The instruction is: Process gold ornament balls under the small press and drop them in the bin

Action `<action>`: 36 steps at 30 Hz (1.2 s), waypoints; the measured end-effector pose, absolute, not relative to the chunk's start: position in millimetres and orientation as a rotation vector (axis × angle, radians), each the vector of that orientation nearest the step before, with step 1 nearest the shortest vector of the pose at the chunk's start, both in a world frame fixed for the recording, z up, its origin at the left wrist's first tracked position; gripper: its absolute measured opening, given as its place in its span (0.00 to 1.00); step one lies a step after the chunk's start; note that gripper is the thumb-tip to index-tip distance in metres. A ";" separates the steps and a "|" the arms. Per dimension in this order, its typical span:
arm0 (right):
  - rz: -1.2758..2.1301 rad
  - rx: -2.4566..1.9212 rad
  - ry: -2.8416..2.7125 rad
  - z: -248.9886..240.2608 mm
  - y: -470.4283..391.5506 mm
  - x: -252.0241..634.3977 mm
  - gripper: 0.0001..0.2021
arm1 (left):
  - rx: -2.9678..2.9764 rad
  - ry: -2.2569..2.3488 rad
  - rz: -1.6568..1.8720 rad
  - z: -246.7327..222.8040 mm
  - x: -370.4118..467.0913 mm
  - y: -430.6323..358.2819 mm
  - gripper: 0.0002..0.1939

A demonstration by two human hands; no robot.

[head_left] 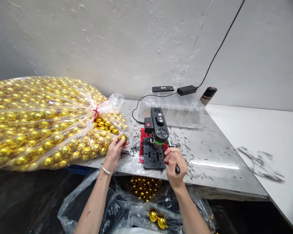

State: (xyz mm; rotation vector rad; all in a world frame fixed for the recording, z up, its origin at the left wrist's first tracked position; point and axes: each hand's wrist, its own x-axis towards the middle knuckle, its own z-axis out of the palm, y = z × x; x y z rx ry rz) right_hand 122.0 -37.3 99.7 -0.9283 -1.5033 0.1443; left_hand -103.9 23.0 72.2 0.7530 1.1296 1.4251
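My left hand (115, 150) pinches a shiny gold ball ornament (123, 137) beside the mouth of a big clear bag (88, 125) packed with gold balls. My right hand (175, 164) is wrapped round the black-ended lever handle (177, 169) of a small black bench machine (158, 126). That machine has a slotted base plate (154, 159), a green ring under its head and a box with a red switch. Under the base lies a red mat (142, 152). Small black shavings or bits cover the metal table (217, 146) around it.
Behind the machine stand clear plastic trays (172, 112), with a black power adapter (187, 90) on them and a dark can (208, 95) alongside. White gloves (262, 164) lie at right. Below the table edge, an open plastic bag (122, 208) holds gold balls (145, 187).
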 end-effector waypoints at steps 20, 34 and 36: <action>0.144 -0.916 -1.515 134.2 -31.3 125.1 0.14 | 1.330 1.398 1.030 26.5 -6.8 4.2 0.25; 0.058 -0.877 -1.626 77.9 -34.6 130.6 0.13 | 1.888 1.599 0.970 21.5 -1.0 -5.4 0.18; 0.018 -0.862 -1.614 67.0 -31.4 129.8 0.14 | 1.899 1.595 0.971 21.3 -1.0 -5.5 0.18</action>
